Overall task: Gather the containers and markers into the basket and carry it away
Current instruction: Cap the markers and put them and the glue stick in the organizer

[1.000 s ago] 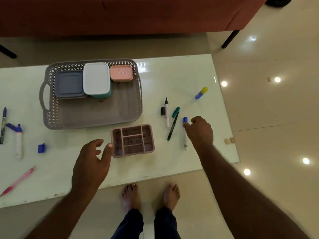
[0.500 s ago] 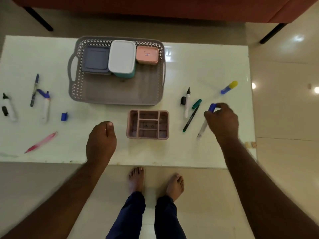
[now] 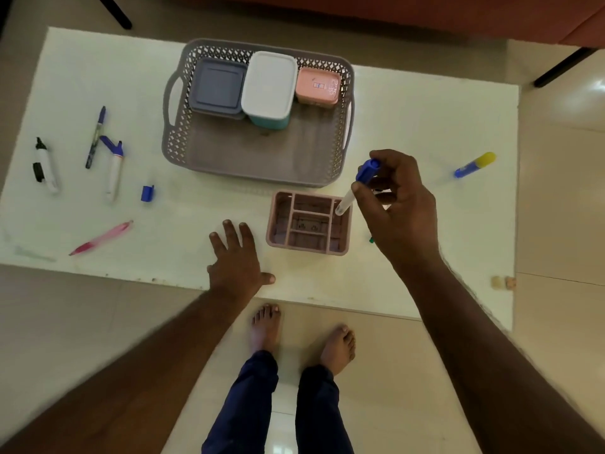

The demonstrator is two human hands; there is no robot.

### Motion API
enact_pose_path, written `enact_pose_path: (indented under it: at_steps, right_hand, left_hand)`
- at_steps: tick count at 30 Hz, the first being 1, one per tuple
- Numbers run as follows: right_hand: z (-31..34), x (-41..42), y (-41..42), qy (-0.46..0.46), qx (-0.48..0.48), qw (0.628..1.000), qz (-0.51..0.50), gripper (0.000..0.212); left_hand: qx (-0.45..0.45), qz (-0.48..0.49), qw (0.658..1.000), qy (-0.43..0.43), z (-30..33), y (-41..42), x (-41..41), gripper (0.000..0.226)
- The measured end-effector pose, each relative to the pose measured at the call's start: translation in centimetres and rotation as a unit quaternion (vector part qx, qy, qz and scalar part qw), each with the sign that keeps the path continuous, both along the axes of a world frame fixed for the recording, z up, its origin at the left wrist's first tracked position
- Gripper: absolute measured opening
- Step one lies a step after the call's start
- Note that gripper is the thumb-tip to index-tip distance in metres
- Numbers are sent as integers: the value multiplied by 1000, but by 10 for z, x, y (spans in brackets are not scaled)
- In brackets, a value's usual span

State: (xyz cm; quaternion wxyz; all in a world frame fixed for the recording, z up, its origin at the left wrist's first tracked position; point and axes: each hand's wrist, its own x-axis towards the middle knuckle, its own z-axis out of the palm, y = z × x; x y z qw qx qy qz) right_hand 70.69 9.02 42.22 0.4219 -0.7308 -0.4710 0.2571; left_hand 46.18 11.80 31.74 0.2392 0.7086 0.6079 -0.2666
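Blue-capped and white-bodied, the marker (image 3: 358, 186) sits in the right hand (image 3: 402, 204), just right of the frame's centre. The thumb and curled fingers pinch it near the cap. It is tilted, cap up and toward the top of the frame, and its white lower end points down over the upper right compartment of the pink organiser (image 3: 307, 249). Whether the tip touches the bottom of that compartment cannot be told. The right forearm runs in from the lower right corner.

Left of the organiser, the left hand (image 3: 237, 260) lies palm down on the white table (image 3: 425, 126). Its fingers are straight and spread, the thumb sticks out toward the organiser, and it holds nothing. It is near the organiser without touching it.

The organiser stands at the middle of the frame, just below the grey basket (image 3: 176, 139), and its other compartments look empty. Along the basket's far side three boxes sit in a row: a grey-blue box (image 3: 217, 86), a white-lidded box (image 3: 269, 85) and a small pink box (image 3: 317, 86).

On the left of the table lie a black marker (image 3: 44, 165), a blue pen (image 3: 95, 137), a white marker (image 3: 114, 170), a loose blue cap (image 3: 147, 193) and a pink pen (image 3: 101, 237). A blue and yellow stick (image 3: 474, 164) lies at the right, well apart from the rest.
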Motion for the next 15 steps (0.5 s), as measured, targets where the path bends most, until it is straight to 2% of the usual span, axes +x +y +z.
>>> enact_pose_path:
  at_steps: [15]
  right_hand:
    - [-54, -10, -4, -110, -116, 987, 1, 23]
  left_hand:
    - [-5, 16, 1000, -6, -3, -4, 3, 126]
